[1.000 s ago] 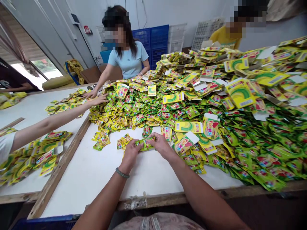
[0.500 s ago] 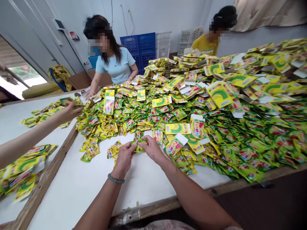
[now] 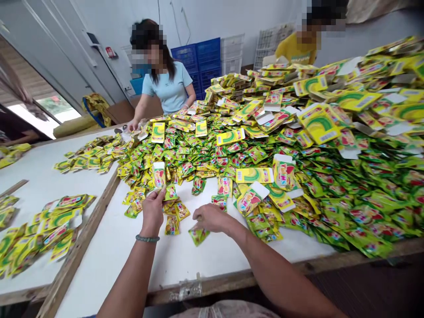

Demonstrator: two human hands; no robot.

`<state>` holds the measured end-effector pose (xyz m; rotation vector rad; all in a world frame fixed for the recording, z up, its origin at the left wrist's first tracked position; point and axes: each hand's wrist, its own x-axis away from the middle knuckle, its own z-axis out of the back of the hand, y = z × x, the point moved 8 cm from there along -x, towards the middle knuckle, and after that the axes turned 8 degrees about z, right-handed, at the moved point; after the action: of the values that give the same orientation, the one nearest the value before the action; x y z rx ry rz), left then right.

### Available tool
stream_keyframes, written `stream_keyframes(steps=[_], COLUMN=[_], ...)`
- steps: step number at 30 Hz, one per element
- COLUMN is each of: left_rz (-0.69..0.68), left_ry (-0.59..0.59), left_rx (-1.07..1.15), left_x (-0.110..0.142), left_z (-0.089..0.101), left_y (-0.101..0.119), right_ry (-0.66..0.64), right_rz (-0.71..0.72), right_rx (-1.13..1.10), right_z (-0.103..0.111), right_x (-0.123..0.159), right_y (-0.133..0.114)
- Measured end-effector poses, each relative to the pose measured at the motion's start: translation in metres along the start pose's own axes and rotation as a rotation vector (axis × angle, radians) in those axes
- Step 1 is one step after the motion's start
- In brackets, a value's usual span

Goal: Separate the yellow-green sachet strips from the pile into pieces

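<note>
My left hand (image 3: 153,210) pinches the lower end of a small carton (image 3: 159,173) with a pink-and-green face and an open white flap at its top. Below and left of the carton's sachet pile, a few loose yellow sachets (image 3: 172,224) lie on the white tabletop. My right hand (image 3: 212,217) is curled low over the table with a green sachet (image 3: 199,236) at its fingertips; the hand partly hides that sachet. Another green sachet (image 3: 198,186) lies just beyond, near a flat carton (image 3: 254,175).
A large heap of green sachets (image 3: 304,176) and yellow cartons (image 3: 319,123) covers the right and back. A wooden strip (image 3: 89,229) divides the table; filled-looking cartons (image 3: 62,221) lie left. One co-worker in light blue (image 3: 168,86) and another in yellow (image 3: 296,48) stand behind.
My hands have parted. The left has taken a carton from the pile's front and drawn it nearer; the right has come down closer with a green sachet. A co-worker's arm has left the left side.
</note>
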<state>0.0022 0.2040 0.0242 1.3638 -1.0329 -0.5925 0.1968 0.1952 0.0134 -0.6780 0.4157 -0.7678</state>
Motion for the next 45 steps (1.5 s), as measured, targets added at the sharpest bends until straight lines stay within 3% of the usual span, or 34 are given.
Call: stream_keyframes(steps=[4, 8, 10, 12, 15, 17, 20, 24, 32, 37, 40, 43, 45], left_rz=[0.051, 0.14, 0.149, 0.14, 0.111, 0.086, 0.08, 0.119, 0.191, 0.247, 0.235, 0.195, 0.146], left_ry=[-0.025, -0.053, -0.066, -0.084, -0.126, -0.162, -0.274, -0.464, -0.477, -0.452, -0.474, -0.507, -0.496], left_rx=[0.114, 0.215, 0.221, 0.194, 0.064, -0.071, -0.149, 0.047, 0.065, 0.213, 0.244, 0.105, -0.061], left_x=[-0.003, -0.002, -0.001, 0.0, 0.001, 0.003, 0.012, 0.03, 0.04, 0.039, 0.041, 0.04, 0.033], left_z=[0.014, 0.019, 0.021, 0.022, 0.018, 0.01, -0.012, -0.039, -0.047, -0.041, -0.038, -0.036, -0.03], left_y=[-0.018, -0.036, -0.036, -0.035, -0.037, -0.042, -0.053, -0.057, -0.051, -0.055, -0.055, -0.047, -0.034], right_ry=[0.184, 0.062, 0.063, 0.15, 0.328, 0.388, 0.407, 0.536, 0.689, 0.611, 0.487, 0.354, 0.394], right_rz=[0.215, 0.39, 0.336, 0.205, -0.081, -0.196, -0.182, -0.166, -0.249, -0.206, -0.162, -0.085, -0.079], right_rx=[0.161, 0.273, 0.311, 0.246, -0.148, -0.481, -0.769, -0.767, -0.779, -0.667, -0.611, -0.497, -0.423], right_z=[-0.011, -0.044, -0.048, -0.038, -0.017, -0.014, -0.016, -0.012, -0.009, -0.003, 0.001, 0.004, 0.011], right_x=[-0.012, -0.025, -0.029, -0.031, -0.026, -0.022, -0.02, -0.016, -0.01, -0.012, -0.015, -0.016, -0.014], right_y=[-0.031, -0.045, -0.036, -0.019, 0.015, 0.028, 0.023, 0.022, 0.033, 0.022, 0.011, -0.002, -0.004])
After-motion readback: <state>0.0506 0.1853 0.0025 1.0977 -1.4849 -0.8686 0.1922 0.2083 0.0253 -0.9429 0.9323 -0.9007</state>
